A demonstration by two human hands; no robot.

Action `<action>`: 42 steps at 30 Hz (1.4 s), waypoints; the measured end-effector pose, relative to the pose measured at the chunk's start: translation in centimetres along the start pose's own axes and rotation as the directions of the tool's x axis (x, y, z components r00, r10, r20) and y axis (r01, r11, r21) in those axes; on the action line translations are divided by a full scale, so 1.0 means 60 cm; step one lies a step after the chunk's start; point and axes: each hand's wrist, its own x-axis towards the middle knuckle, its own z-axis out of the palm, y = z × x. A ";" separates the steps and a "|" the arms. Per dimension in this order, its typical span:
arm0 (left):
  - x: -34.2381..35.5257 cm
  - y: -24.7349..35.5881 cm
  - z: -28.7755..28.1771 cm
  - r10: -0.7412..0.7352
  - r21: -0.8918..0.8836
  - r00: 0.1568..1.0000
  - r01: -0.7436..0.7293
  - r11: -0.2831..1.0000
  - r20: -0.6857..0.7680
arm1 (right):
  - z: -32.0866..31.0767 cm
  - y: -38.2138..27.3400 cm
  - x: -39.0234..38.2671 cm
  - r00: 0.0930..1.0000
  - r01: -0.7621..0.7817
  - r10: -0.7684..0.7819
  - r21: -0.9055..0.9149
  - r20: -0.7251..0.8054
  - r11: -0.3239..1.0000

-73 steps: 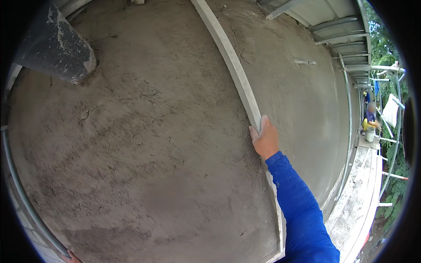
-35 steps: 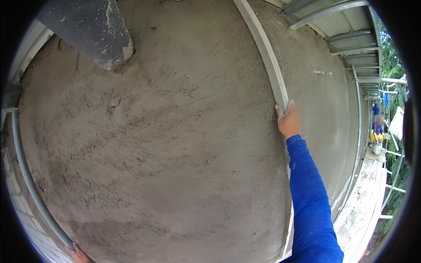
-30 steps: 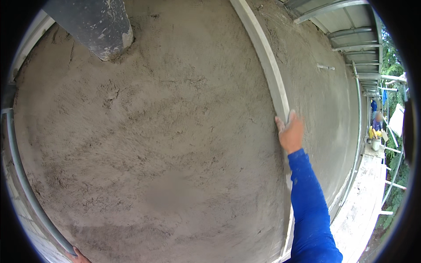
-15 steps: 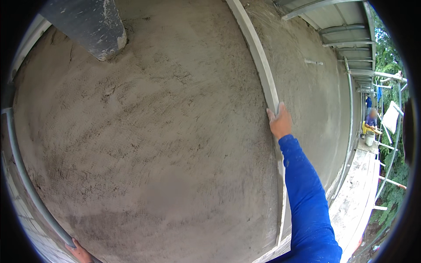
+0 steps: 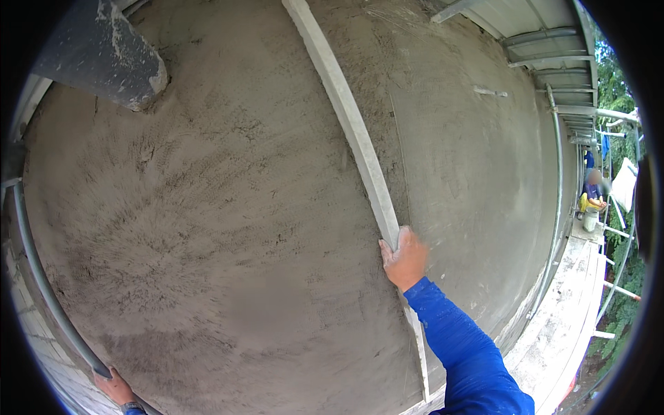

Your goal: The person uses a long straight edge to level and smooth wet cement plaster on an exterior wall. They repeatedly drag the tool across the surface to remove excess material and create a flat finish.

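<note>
My right hand [image 5: 404,259], in a blue sleeve, is closed round a long pale straightedge [image 5: 353,128]. The bar runs from the top of the view down to the lower right, lying against a wall of wet grey mortar [image 5: 228,228]. On the left side of the bar the mortar is rough and streaked; on the right it is smoother, with a thin line close to the bar. At the lower left my left hand [image 5: 115,387] is closed on a grey metal pipe [image 5: 52,297]. Some of its fingers are hidden.
A thick dark grey pipe [image 5: 104,55] juts out at the upper left. A scaffold tube [image 5: 557,173] stands on the right, beside a pale ledge [image 5: 560,304]. Farther along, a person [image 5: 593,190] sits near a bucket [image 5: 590,220]. Metal roofing [image 5: 539,34] hangs overhead.
My right hand has moved down and left with the straightedge, which now leans more and lies farther left on the mortar. The view has shifted slightly. My left hand stays on the pipe.
</note>
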 end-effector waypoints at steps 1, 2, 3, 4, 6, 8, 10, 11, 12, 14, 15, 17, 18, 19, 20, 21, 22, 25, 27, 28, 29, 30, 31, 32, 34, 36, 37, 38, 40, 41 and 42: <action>-0.008 0.019 -0.025 0.118 0.238 0.984 -0.083 0.968 -0.135 | 0.002 -0.006 0.001 1.000 0.018 -0.018 0.040 -0.011 0.999; -0.050 0.133 -0.091 0.314 -0.061 0.904 -0.345 0.937 -0.291 | 0.003 -0.007 0.001 1.000 0.030 -0.030 0.052 -0.004 0.998; -0.078 0.234 -0.153 0.388 -0.221 0.889 -0.440 0.870 -0.242 | 0.006 -0.009 0.000 0.999 0.043 -0.044 0.081 0.010 0.996; -0.109 0.338 -0.206 0.464 -0.386 0.864 -0.503 0.774 -0.197 | 0.003 -0.009 0.001 0.998 0.059 -0.062 0.099 0.024 0.993; -0.185 0.538 -0.289 0.736 -0.586 0.648 -0.679 0.442 -0.196 | -0.001 -0.017 0.000 0.992 0.092 -0.102 0.122 0.075 0.988; -0.255 0.733 -0.355 0.912 -0.616 0.304 -0.784 0.076 -0.275 | -0.011 0.011 0.005 0.987 0.109 -0.122 0.120 0.109 0.987; -0.326 0.918 -0.401 0.953 -0.577 -0.039 -0.788 -0.214 -0.301 | -0.032 0.057 0.018 0.978 0.114 -0.131 0.110 0.164 0.987; -0.349 0.981 -0.440 0.938 -0.505 -0.163 -0.808 -0.305 -0.305 | -0.040 0.063 0.026 0.971 0.123 -0.150 0.145 0.188 0.982; -0.362 1.030 -0.467 0.916 -0.428 -0.278 -0.818 -0.384 -0.289 | -0.045 0.064 0.038 0.968 0.134 -0.169 0.187 0.184 0.973; -0.382 1.116 -0.480 0.876 -0.260 -0.438 -0.839 -0.479 -0.199 | -0.060 0.088 0.063 0.962 0.158 -0.203 0.238 0.180 0.958; -0.389 1.152 -0.483 0.861 -0.216 -0.457 -0.838 -0.501 -0.224 | -0.071 0.102 0.076 0.960 0.168 -0.216 0.250 0.179 0.954; -0.404 1.215 -0.483 0.823 -0.131 -0.498 -0.828 -0.545 -0.274 | -0.091 0.131 0.107 0.954 0.187 -0.239 0.269 0.179 0.945; -0.413 1.243 -0.487 0.844 -0.134 -0.477 -0.846 -0.516 -0.244 | -0.101 0.148 0.116 0.947 0.202 -0.254 0.252 0.196 0.946; -0.424 1.268 -0.494 0.863 -0.136 -0.458 -0.861 -0.491 -0.213 | -0.111 0.164 0.123 0.941 0.213 -0.265 0.237 0.212 0.948; -0.437 1.288 -0.497 0.880 -0.137 -0.439 -0.875 -0.465 -0.182 | -0.120 0.182 0.129 0.934 0.224 -0.274 0.221 0.228 0.949; -0.453 1.304 -0.493 0.852 -0.156 -0.469 -0.847 -0.509 -0.233 | -0.128 0.204 0.132 0.936 0.213 -0.259 0.200 0.240 0.956; -0.468 1.313 -0.486 0.825 -0.169 -0.493 -0.820 -0.547 -0.277 | -0.133 0.224 0.130 0.936 0.204 -0.248 0.188 0.250 0.961; -0.522 1.327 -0.476 0.777 -0.172 -0.523 -0.780 -0.602 -0.350 | -0.148 0.290 0.100 0.953 0.137 -0.167 0.133 0.253 0.982; -0.565 1.346 -0.482 0.760 -0.158 -0.520 -0.775 -0.612 -0.389 | -0.162 0.356 0.071 0.975 0.107 -0.118 0.065 0.186 0.992; -0.592 1.361 -0.482 0.751 -0.152 -0.520 -0.772 -0.617 -0.407 | -0.166 0.402 0.049 0.987 0.097 -0.099 0.023 0.127 0.995; -0.610 1.374 -0.487 0.747 -0.144 -0.518 -0.774 -0.617 -0.417 | -0.166 0.446 0.027 0.992 0.052 -0.051 -0.004 0.115 0.999; -0.621 1.383 -0.496 0.746 -0.141 -0.518 -0.774 -0.617 -0.418 | -0.162 0.486 0.007 0.995 0.008 -0.005 -0.028 0.103 1.000; -0.633 1.391 -0.502 0.749 -0.143 -0.520 -0.774 -0.617 -0.411 | -0.160 0.520 -0.009 0.996 0.018 -0.016 -0.018 0.090 1.000; -0.643 1.398 -0.507 0.752 -0.145 -0.524 -0.774 -0.616 -0.399 | -0.154 0.549 -0.024 0.997 0.026 -0.026 -0.004 0.078 1.000; -0.653 1.415 -0.507 0.773 -0.147 -0.502 -0.794 -0.590 -0.388 | -0.140 0.606 -0.056 0.998 0.017 -0.018 0.005 0.059 1.000; -0.646 1.444 -0.506 0.802 -0.136 -0.456 -0.832 -0.538 -0.386 | -0.120 0.647 -0.083 0.999 -0.020 0.020 0.002 0.033 1.000; -0.647 1.455 -0.506 0.791 -0.124 -0.475 -0.823 -0.554 -0.386 | -0.115 0.654 -0.088 1.000 -0.015 0.015 0.004 0.015 1.000; -0.649 1.465 -0.507 0.780 -0.112 -0.493 -0.814 -0.570 -0.386 | -0.111 0.660 -0.091 1.000 -0.009 0.009 0.006 -0.005 1.000; -0.640 1.490 -0.508 0.767 -0.098 -0.506 -0.807 -0.583 -0.396 | -0.102 0.662 -0.085 0.999 -0.022 0.022 0.017 -0.026 1.000; -0.627 1.508 -0.512 0.766 -0.095 -0.502 -0.809 -0.580 -0.402 | -0.099 0.646 -0.068 0.999 -0.042 0.042 0.030 -0.027 0.999; -0.614 1.521 -0.515 0.766 -0.091 -0.498 -0.812 -0.577 -0.407 | -0.096 0.630 -0.052 0.998 -0.061 0.062 0.045 -0.027 0.997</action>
